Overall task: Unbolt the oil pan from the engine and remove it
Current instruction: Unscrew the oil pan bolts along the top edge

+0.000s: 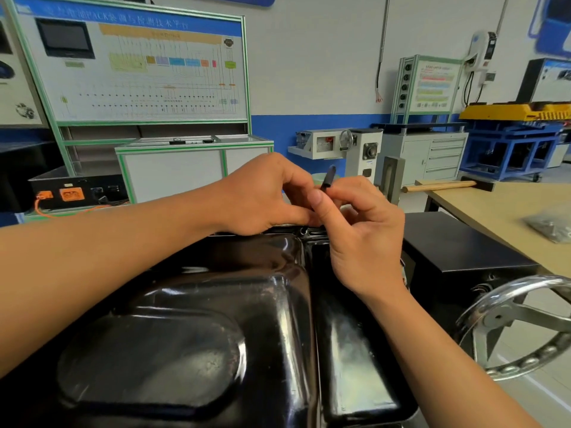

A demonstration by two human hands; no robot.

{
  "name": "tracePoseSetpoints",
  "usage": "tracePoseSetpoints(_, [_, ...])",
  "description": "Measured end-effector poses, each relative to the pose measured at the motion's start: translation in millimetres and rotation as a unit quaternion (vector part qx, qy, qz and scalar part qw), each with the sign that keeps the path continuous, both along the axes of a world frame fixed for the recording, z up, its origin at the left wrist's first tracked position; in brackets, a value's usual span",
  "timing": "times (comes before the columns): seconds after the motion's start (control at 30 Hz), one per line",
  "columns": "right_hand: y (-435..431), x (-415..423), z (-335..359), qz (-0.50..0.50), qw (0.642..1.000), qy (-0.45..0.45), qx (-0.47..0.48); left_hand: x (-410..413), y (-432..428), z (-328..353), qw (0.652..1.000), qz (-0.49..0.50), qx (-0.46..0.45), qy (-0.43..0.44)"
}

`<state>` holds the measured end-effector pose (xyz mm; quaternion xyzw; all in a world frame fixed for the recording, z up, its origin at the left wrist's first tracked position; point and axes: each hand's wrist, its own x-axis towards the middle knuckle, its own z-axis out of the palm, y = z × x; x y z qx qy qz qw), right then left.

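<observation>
Workshop, wiring board (pixel 139 72) behind, and the black oil pan (pixel 216 319) fills the foreground. The right hand (pixel 364 236) pinches a short dark rod (pixel 328 178) over the far flange (pixel 312 232). The left hand (pixel 262 196) curls alongside, its grip hidden. Best to keep that rod square and turn it gently.

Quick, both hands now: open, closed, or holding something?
Left hand: fingers curled at the far rim of the glossy black metal oil pan; grip cannot be told.
Right hand: pinches a short dark cylindrical rod.
</observation>
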<state>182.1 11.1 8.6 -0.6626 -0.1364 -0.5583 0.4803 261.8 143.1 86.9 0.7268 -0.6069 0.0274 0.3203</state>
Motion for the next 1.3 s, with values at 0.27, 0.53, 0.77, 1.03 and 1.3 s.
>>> tracePoseSetpoints(0.27, [2,0,0,-0.024,0.999,0.01,-0.035,0,2,1,0.999,0.015,0.023,0.02])
tracePoseSetpoints(0.53, [0,0,0,-0.029,0.999,-0.005,0.013,2,-3,-3,0.999,0.035,0.0,0.037])
tracePoseSetpoints(0.77, [5,-2,0,-0.043,0.997,0.01,-0.067,3,4,-1,0.998,-0.007,0.025,0.061])
tracePoseSetpoints(1.03, [7,-4,1,-0.06,0.998,-0.035,-0.002,2,-3,-3,0.998,0.043,0.023,0.026])
tracePoseSetpoints(1.3, [11,0,-1,-0.071,0.997,0.003,-0.04,3,5,-1,0.999,0.003,0.02,0.025])
